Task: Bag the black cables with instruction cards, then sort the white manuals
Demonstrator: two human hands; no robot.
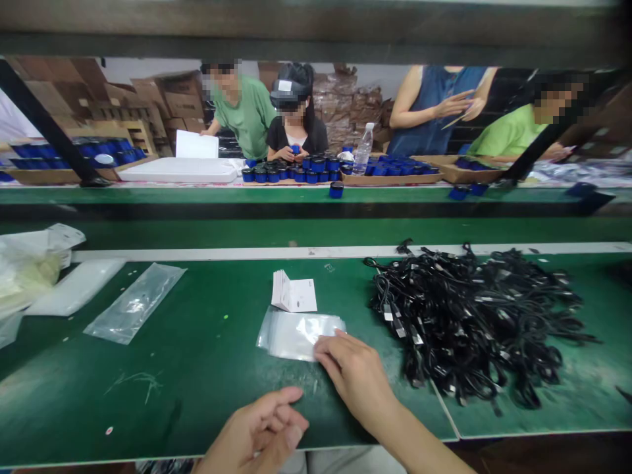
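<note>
A stack of clear plastic bags [296, 336] lies flat on the green worktable in front of me. At the right edge of that stack, my right hand [358, 372] pinches a bag with thumb and fingertips. My left hand [264, 428] hovers near the table's front edge, palm turned inward, fingers loosely bent and apart with nothing in them. Just behind the bags stands a folded white leaflet stack [295, 293], partly fanned open. To the right is a large tangled heap of black cables [459, 322] with metal plugs.
A long clear bag [135, 303] and a white packet [74, 289] lie at left, beside a bulging plastic bag [29, 270]. Across a raised ledge, several people work among blue jars [311, 171] and a water bottle [364, 150]. A metal beam [316, 33] spans overhead.
</note>
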